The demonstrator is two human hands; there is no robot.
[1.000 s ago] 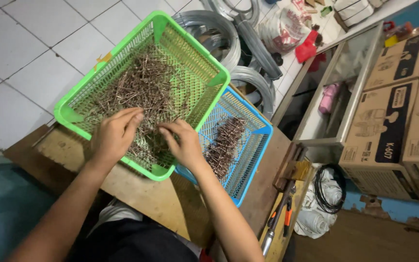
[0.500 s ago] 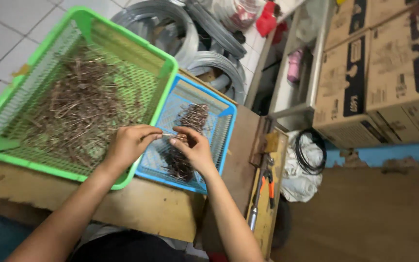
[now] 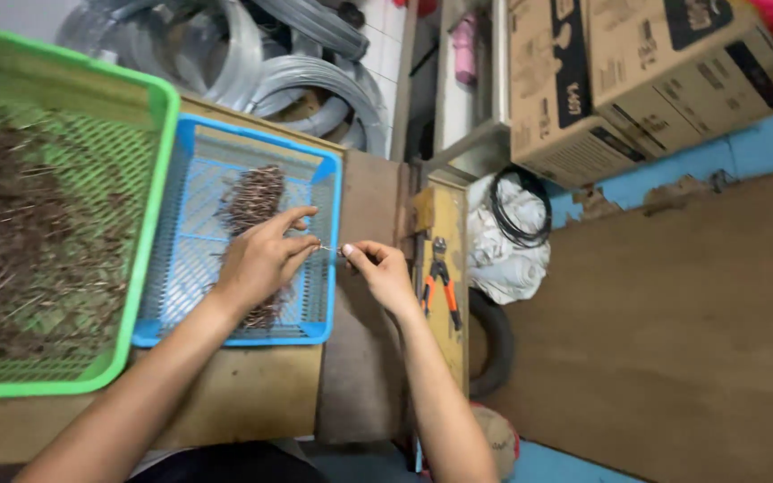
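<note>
While both hands meet over the blue tray's [image 3: 191, 156] right rim, left hand [image 3: 261, 259] lies half-closed above the nail heap [image 3: 250, 201], its fingertips and the curled right hand's [image 3: 379, 273] pinching one thin nail [image 3: 326, 249], green tray [image 3: 149, 206] at 9 o'clock, pliers [image 3: 440, 282] at 3.

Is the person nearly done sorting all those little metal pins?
Not nearly, it seems. A small bundle of pins already lies in the blue basket. The left hand and right hand pinch one thin pin between them. The green basket holds a big tangled heap.
</note>
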